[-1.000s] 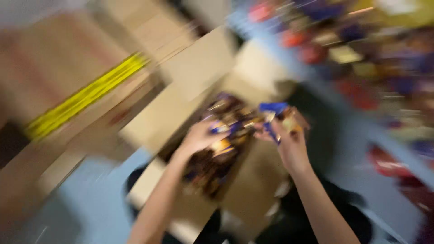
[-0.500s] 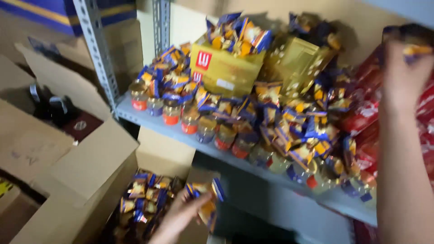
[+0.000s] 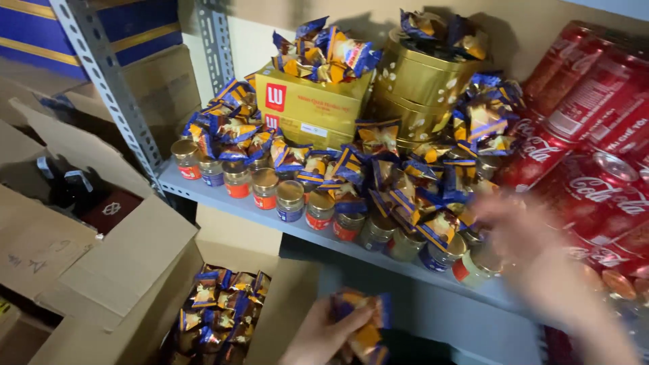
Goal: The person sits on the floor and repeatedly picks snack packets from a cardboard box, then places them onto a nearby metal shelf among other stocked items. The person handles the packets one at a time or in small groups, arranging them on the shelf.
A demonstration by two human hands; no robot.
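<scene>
- Head view: I see L hand low at bottom centre, fingers closed round a bunch of blue-and-orange snack packets, held just above the open cardboard box.
- More of the same wrapped snacks lie inside that box, below-left of L hand.
- R hand up at the grey metal shelf, heavily blurred; can't tell if it's open or gripping anything.
- R hand sits near the edge of the heap of snack packets on the shelf, just beside the red soda cans.
- Row of small glass jars w/ gold lids along the shelf front (under the packet heap).
- Behind: yellow biscuit boxes and gold round tins, both w/ packets on top.
</scene>
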